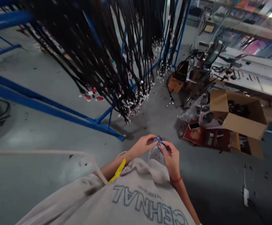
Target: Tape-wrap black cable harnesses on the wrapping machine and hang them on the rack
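Near the lower middle, both of my hands meet in front of my shirt (147, 200) around a small blue item (158, 140), which looks like a connector or short wires. My left hand (143, 145) pinches its left side with thumb and forefinger. On the other side my right hand (171, 155), with a red band at the wrist, holds its right end with curled fingers. The item's exact shape is too small to tell. A yellow strip (118, 170) lies beside my left forearm.
Bundles of black cables (98, 56) with small connectors hang from a blue metal rack (56, 109) ahead. To the right are an open cardboard box (246, 125), a red case (194, 134) with a phone (194, 125) on it, and a workbench (250, 65). A pale hose (37, 152) crosses at left.
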`<act>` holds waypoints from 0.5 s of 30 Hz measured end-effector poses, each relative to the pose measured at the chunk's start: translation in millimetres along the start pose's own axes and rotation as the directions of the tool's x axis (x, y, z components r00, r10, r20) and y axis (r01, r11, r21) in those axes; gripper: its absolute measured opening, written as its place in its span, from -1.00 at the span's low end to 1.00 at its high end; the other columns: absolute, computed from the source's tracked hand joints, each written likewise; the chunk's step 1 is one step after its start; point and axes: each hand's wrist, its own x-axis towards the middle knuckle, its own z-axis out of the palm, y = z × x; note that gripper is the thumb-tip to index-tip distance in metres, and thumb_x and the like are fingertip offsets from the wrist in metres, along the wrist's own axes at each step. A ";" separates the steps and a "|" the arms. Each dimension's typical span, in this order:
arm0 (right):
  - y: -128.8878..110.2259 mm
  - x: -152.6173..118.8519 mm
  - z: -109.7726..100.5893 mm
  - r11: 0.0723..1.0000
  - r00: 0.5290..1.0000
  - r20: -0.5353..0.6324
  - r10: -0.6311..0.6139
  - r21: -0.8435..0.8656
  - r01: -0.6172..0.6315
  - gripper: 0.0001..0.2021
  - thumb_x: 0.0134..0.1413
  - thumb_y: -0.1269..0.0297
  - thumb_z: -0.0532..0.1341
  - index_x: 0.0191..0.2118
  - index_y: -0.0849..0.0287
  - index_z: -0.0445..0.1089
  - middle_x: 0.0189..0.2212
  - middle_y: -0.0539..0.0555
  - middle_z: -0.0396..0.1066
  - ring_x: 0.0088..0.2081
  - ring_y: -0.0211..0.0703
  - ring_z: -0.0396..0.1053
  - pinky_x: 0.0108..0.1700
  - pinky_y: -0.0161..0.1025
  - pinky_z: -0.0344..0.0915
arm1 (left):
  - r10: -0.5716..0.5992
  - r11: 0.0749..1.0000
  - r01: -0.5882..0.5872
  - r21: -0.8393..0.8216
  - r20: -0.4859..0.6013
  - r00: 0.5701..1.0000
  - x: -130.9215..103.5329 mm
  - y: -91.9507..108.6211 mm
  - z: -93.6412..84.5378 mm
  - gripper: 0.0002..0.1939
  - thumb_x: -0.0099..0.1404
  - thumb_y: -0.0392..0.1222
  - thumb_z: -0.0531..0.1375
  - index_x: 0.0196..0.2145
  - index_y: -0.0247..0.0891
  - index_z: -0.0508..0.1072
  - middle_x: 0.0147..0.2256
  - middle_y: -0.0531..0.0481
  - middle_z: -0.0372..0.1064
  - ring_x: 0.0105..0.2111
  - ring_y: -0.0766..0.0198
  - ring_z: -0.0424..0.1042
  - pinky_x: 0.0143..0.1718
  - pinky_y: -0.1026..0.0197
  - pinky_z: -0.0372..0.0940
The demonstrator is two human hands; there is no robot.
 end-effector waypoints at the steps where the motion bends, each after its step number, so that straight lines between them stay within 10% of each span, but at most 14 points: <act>1: -4.9 31.6 -7.5 0.999 1.000 0.023 0.008 0.044 -0.009 -0.77 0.11 0.10 0.25 -0.23 0.14 0.51 -0.29 0.12 0.53 -0.29 -0.11 0.46 -0.20 -0.20 0.39 | 0.011 1.000 -0.011 -0.024 0.008 1.000 30.1 9.0 -5.0 -0.72 0.25 -0.06 0.16 -0.17 -0.29 0.46 -0.18 -0.09 0.50 -0.14 0.16 0.44 -0.02 0.17 0.31; 7: -43.2 201.4 -28.3 0.995 0.989 0.144 -0.038 0.096 0.025 -0.82 0.07 0.16 0.27 -0.26 0.13 0.47 -0.30 0.09 0.51 -0.25 -0.10 0.46 -0.16 -0.20 0.40 | -0.051 0.982 0.032 -0.186 -0.098 0.994 176.0 53.7 -41.2 -0.68 0.22 -0.11 0.19 -0.09 -0.25 0.35 -0.13 -0.08 0.42 -0.10 0.17 0.40 0.01 0.14 0.28; 15: -55.1 434.0 3.5 0.989 0.920 0.369 -0.135 -0.003 0.146 -0.80 0.08 0.14 0.26 -0.21 0.11 0.48 -0.30 0.10 0.51 -0.29 -0.07 0.47 -0.21 -0.16 0.43 | -0.048 0.954 -0.029 -0.298 -0.249 0.967 373.5 41.3 -125.6 -0.60 0.17 0.02 0.31 -0.13 -0.26 0.39 -0.17 -0.07 0.41 -0.13 0.16 0.38 -0.06 0.16 0.28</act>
